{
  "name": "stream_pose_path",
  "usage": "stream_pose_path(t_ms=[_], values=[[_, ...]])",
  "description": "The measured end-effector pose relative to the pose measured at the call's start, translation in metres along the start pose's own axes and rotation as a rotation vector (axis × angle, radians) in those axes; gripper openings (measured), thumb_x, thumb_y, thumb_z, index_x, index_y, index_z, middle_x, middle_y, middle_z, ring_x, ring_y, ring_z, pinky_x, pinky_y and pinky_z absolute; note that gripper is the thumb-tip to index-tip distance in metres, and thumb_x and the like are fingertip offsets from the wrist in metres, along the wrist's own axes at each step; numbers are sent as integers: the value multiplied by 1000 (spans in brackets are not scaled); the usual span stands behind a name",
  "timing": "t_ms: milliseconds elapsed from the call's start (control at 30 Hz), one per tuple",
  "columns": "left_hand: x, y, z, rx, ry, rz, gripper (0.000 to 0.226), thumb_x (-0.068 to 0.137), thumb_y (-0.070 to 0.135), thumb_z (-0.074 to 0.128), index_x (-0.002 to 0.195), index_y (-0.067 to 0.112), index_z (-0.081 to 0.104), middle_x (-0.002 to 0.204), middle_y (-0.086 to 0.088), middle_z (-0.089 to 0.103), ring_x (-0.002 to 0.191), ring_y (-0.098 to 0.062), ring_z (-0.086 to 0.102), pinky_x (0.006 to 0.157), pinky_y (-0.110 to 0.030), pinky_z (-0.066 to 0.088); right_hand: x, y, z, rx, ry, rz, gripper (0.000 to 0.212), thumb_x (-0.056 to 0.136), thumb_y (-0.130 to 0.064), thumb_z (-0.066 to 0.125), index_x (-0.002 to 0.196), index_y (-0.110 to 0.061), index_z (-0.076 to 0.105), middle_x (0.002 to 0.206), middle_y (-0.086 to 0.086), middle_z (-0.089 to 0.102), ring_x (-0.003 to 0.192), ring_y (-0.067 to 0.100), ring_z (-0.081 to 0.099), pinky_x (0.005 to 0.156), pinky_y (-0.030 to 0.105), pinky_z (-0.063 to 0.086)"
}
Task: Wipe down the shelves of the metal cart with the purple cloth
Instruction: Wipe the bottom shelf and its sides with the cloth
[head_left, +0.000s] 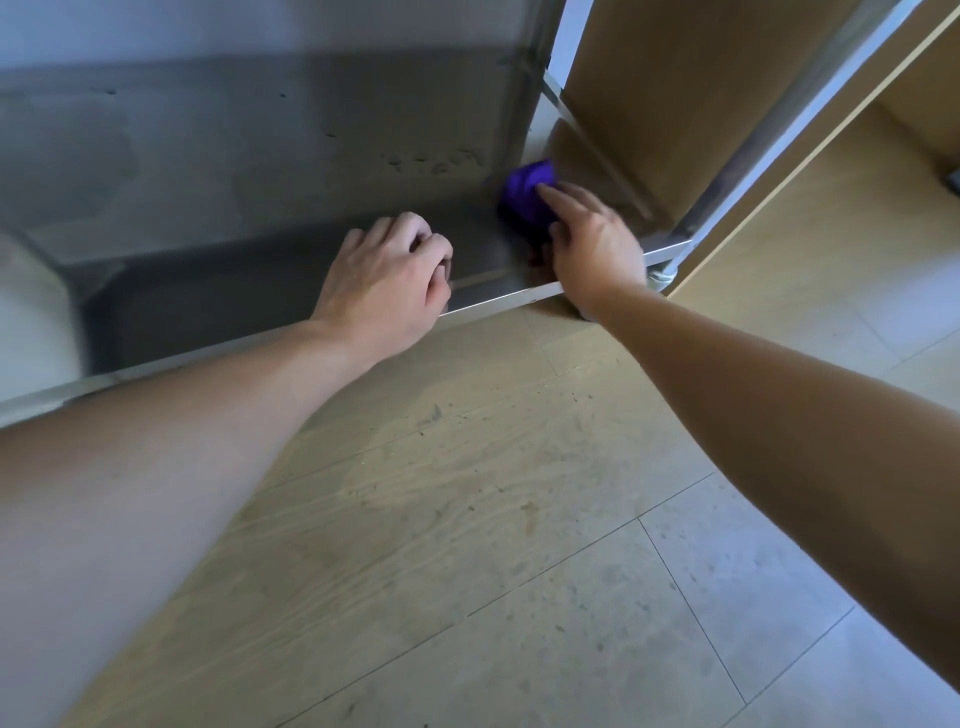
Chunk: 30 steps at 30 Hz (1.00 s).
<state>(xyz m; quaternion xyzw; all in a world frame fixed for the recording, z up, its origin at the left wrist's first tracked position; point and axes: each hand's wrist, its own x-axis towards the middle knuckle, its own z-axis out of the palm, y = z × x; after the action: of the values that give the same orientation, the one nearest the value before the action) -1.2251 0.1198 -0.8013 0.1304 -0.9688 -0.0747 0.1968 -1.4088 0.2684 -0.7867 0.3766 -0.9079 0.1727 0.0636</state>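
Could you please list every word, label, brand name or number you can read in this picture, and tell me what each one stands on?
None: no readable text appears anywhere in the view.
The shiny metal cart shelf, the bunched purple cloth under the right hand, the brown cardboard panel and the pale tiled floor carry no lettering.
The dark specks on the grey back surface are blemishes, not characters.

I can read nothing from here. The metal cart's shelf (260, 280), the purple cloth (524, 195) and the floor (519, 519) carry no lettering, label, brand or number; the marks (436, 161) on the cart's back panel are only scuffs.
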Motion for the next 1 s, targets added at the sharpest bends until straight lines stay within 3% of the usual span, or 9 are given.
stream_pose_path(t_ms=[100, 167, 367, 467, 567, 667, 767, 900, 1000], values=[[0, 3, 3, 14, 4, -10, 18, 92, 23, 44, 97, 18, 60, 110, -3, 55, 96, -27, 53, 81, -43, 43, 6, 17, -7, 23, 19, 265, 52, 97, -10, 40, 145, -28, 39, 152, 1, 37, 136, 28, 37, 110, 45, 37], [0, 3, 4, 21, 12, -17, 18, 92, 24, 44, 97, 18, 60, 109, -3, 54, 96, -27, 53, 80, -43, 43, 8, 7, -4, -11, 1, 314, 56, 94, -8, 44, 146, -26, 36, 154, 2, 34, 138, 28, 33, 112, 46, 33], [0, 5, 4, 49, 1, -10, 26, 94, 24, 45, 112, 14, 61, 116, -7, 55, 103, -29, 54, 82, -45, 45, 6, -58, 17, 17, -103, -127, 56, 94, -11, 43, 147, -29, 36, 155, -2, 32, 141, 25, 32, 114, 43, 31], [0, 4, 3, 36, -1, -18, 27, 94, 24, 45, 113, 14, 61, 117, -7, 55, 105, -28, 54, 83, -45, 46, 10, -58, 19, 3, -103, -145, 56, 95, -10, 43, 146, -32, 36, 155, -2, 32, 140, 26, 33, 112, 44, 35], [-1, 3, 2, 10, -6, -4, 24, 94, 23, 47, 112, 14, 61, 117, -7, 55, 106, -27, 54, 86, -45, 47, 13, -37, 11, 6, -62, -11, 58, 93, -4, 45, 145, -30, 38, 153, 1, 35, 137, 29, 36, 112, 46, 34], [1, 4, 3, 14, -1, -7, 21, 93, 23, 46, 106, 16, 61, 114, -5, 54, 104, -26, 54, 86, -44, 46, 9, -17, 2, 40, 103, 33, 58, 91, 4, 45, 142, -23, 45, 148, 3, 43, 129, 32, 41, 109, 48, 38], [1, 4, 5, 19, 1, -10, 17, 93, 23, 45, 100, 18, 60, 112, -4, 54, 102, -26, 53, 85, -44, 45, 14, 4, -9, 33, 252, 149, 56, 88, -2, 45, 141, -19, 47, 147, 4, 44, 124, 35, 42, 107, 45, 37], [1, 5, 7, 24, 11, -17, 17, 92, 23, 44, 98, 19, 59, 110, -3, 54, 99, -25, 53, 84, -43, 44, 25, 28, -9, -21, 137, 541, 60, 84, -1, 49, 141, -19, 41, 152, 4, 34, 131, 36, 35, 108, 48, 34], [1, 5, 7, 29, 13, -15, 18, 91, 22, 43, 96, 19, 59, 109, -3, 54, 97, -25, 53, 83, -44, 44, 21, 26, 1, -84, 58, 538, 64, 85, 2, 47, 145, -17, 33, 157, 3, 24, 137, 35, 28, 112, 48, 29]])
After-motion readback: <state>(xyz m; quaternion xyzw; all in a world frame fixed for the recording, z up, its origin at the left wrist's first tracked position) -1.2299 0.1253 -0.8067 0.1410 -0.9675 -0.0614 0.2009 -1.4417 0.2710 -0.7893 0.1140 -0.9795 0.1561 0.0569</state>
